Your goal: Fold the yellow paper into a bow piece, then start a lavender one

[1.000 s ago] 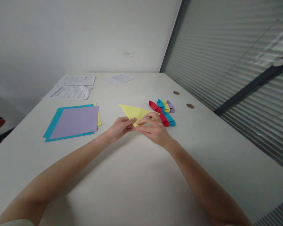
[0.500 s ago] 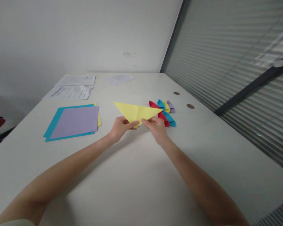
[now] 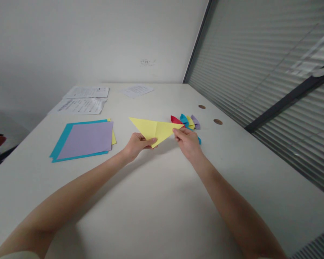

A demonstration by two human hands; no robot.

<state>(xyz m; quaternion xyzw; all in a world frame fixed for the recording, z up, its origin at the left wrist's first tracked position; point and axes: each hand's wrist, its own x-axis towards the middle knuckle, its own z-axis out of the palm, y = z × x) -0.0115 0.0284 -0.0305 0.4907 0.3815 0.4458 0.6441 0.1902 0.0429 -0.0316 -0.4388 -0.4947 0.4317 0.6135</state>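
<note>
A yellow sheet of paper, folded into a triangle with its point downward, is held up above the table. A crease runs down its middle. My left hand pinches it near the bottom point, thumb in front and fingers behind. At the right corner, my right hand grips the paper between thumb and fingertips. Behind that hand lie several small folded paper pieces in red, blue, yellow and purple; the hand hides part of them.
On the left of the white table lies a stack of coloured paper sheets, purple on top of blue and yellow. Printed papers rest toward the back. Two round brown discs sit near the right edge, beside window blinds.
My right hand has slid from the lower part of the yellow paper up to its right corner, now covering more of the folded pieces. The left hand stays almost in place.
</note>
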